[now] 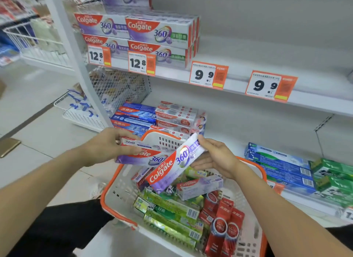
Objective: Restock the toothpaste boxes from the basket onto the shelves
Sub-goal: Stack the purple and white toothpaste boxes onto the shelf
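Observation:
A white basket with an orange rim [114, 189] sits in front of me, filled with several green, red and purple toothpaste boxes. My left hand [107, 145] grips a purple Colgate 360 box [141, 155] above the basket's far end. My right hand [215, 155] holds a second purple Colgate 360 box [172, 165] by its upper end, tilted down into the basket. Matching purple Colgate 360 boxes [158, 33] are stacked on the upper shelf [238, 84] at the left.
The upper shelf is bare to the right above two 9.9 price tags [208, 75]. The lower shelf holds blue and red-white boxes [152, 117] at the left, blue and green boxes [298, 166] at the right. White wire baskets [80, 111] hang on the shelf's left end.

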A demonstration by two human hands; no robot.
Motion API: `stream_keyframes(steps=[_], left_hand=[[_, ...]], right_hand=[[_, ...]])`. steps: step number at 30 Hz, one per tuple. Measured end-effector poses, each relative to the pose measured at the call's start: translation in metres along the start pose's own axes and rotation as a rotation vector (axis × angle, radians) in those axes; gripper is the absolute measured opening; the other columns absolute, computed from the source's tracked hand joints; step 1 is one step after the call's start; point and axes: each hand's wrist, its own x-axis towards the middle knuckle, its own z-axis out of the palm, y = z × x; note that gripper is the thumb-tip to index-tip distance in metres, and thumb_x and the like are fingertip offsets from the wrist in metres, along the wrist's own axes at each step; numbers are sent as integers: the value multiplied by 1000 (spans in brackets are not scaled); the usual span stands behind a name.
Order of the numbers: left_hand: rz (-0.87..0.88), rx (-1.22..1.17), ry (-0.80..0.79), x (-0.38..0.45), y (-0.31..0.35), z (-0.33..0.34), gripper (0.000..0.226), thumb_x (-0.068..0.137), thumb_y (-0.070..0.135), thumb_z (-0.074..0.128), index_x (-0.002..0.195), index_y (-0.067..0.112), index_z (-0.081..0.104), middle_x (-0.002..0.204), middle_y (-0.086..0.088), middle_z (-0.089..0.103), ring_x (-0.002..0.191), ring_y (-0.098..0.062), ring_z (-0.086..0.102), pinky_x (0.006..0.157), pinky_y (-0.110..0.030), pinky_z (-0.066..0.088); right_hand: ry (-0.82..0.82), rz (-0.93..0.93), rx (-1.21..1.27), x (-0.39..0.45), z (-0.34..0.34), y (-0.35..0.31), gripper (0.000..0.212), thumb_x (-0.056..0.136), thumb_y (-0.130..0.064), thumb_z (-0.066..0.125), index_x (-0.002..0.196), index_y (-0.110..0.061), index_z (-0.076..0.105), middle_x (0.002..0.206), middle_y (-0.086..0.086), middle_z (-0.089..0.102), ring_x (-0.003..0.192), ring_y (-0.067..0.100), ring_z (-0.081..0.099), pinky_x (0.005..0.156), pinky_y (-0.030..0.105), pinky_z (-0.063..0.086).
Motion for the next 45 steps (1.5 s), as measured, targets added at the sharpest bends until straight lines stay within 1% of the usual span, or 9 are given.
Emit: stream_keyframes(steps=[4,8,14,20,23,25,32,37,45], left_hand=[[52,-14,168,-1,29,-45,35,73,27,83,105,18,72,82,6,77,77,-4,73,59,-14,53],[109,-145,427,2,26,-59,32,80,34,74,103,13,68,83,-1,77,70,-13,74,54,-24,57],[206,-190,646,13,30,-71,31,78,48,74,91,20,71,80,8,75,73,-6,71,67,-22,56],[248,-400,703,30,29,-77,54,68,68,78,93,22,70,85,0,76,83,-17,73,84,-43,58],[242,-425,714,35,33,-76,42,72,59,72,94,25,68,84,0,74,79,-13,72,78,-36,58],[220,-476,679,36,35,-76,40,72,56,71,97,26,65,86,0,75,76,-8,72,68,-25,56],[177,-527,661,41,26,-85,46,69,59,71,100,26,64,84,5,75,74,-2,71,66,-22,57],[156,-530,662,43,29,-91,46,68,61,69,101,30,61,84,5,75,74,0,71,69,-27,60],[138,-494,634,39,34,-94,51,67,67,64,105,35,57,87,7,74,75,2,71,71,-29,61]], right_hand=[[-11,-98,103,-4,17,-34,63,87,-52,59,117,3,63,96,25,74,86,36,74,79,41,62],[-50,-178,268,-12,27,-71,52,90,-36,62,122,3,54,104,31,71,79,36,73,71,38,63],[-82,-396,285,-32,52,-148,24,88,-24,58,111,-17,51,117,26,68,98,49,69,79,50,61],[7,-709,214,-2,100,-250,21,99,-14,51,116,-17,40,108,16,74,95,45,71,88,55,58],[136,-811,95,43,124,-301,21,102,-19,53,120,-16,41,85,0,77,75,28,74,73,45,62],[206,-849,-11,74,137,-331,32,101,-24,58,126,-14,42,93,1,75,78,22,72,71,40,61],[327,-752,-477,154,159,-379,41,91,-47,67,116,-22,47,109,-1,68,95,21,70,90,45,58],[258,-647,-929,158,163,-385,47,85,-25,72,127,-34,51,119,-1,57,83,13,67,77,35,59],[102,-621,-946,166,149,-395,48,86,-20,75,126,-41,57,135,1,54,96,16,69,69,27,60]])
